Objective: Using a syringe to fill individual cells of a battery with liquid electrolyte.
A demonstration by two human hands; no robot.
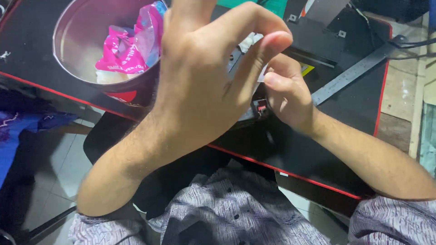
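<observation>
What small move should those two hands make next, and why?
Probably lower the left hand out of the way. Raised close to the camera, it hides most of the small dark part with a red bit that the right hand touches on the black mat.

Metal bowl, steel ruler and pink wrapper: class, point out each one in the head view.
Metal bowl [75,43]: head view, bare inner wall.
Steel ruler [352,72]: head view, middle of blade.
Pink wrapper [119,56]: head view, crumpled front.
</observation>
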